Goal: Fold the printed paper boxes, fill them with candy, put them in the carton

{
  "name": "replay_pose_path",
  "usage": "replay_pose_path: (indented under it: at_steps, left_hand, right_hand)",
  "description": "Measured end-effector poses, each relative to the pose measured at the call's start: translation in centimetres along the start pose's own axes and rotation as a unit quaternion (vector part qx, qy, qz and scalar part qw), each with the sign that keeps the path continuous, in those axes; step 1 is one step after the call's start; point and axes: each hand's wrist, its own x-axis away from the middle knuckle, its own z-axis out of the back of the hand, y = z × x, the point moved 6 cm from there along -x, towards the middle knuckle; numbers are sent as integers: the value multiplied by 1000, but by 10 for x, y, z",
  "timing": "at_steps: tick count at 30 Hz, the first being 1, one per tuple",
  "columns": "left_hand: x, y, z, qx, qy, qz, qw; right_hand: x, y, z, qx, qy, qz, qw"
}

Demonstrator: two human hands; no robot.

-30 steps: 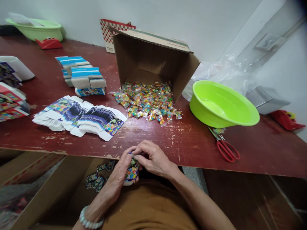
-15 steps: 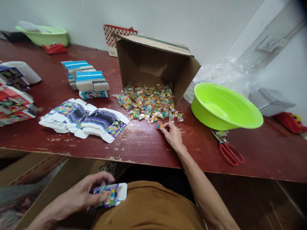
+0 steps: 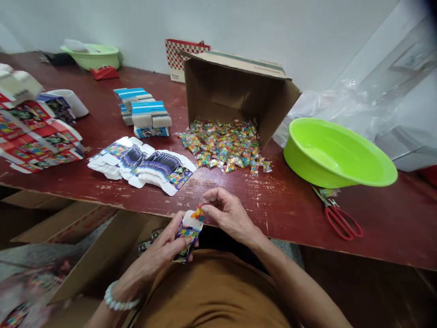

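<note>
Dark red worktop (image 3: 290,218) runs along a pale wall (image 3: 239,23). The left hand (image 3: 166,246) grips a small box (image 3: 190,233), its white flap (image 3: 187,219) out. The right hand (image 3: 232,216) pinches a candy packet (image 3: 198,214) by that flap. Filling seems underway; next, the packet should slip inside.

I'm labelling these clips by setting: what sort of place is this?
Probably a packing workshop, judging by the heap of colourful packets spilling from a tipped cardboard box, the stack of flat printed cartons on the worn table, and the small carton in the left hand.
</note>
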Motion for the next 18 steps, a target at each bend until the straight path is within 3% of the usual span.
replay_pose_path:
  at_steps: [5, 8, 10, 13, 16, 18]
  left_hand:
    - [-3, 9, -9, 9, 43, -35, 998]
    - [-8, 12, -10, 77, 65, -40, 994]
    - [-11, 12, -9, 140, 88, -36, 986]
    - [-13, 6, -11, 210, 110, -3, 971]
    - [-14, 2, -14, 223, 126, 1, 967]
    - [-15, 2, -15, 209, 138, -21, 968]
  right_hand:
    - [3, -4, 0, 50, 2, -1, 999]
    - [7, -13, -6, 85, -35, 55, 994]
    - [7, -15, -3, 71, -24, 71, 995]
    - [6, 1, 3, -41, -1, -23, 999]
    - [10, 21, -10, -152, -68, -127, 978]
    - [13, 25, -19, -178, -105, -135, 969]
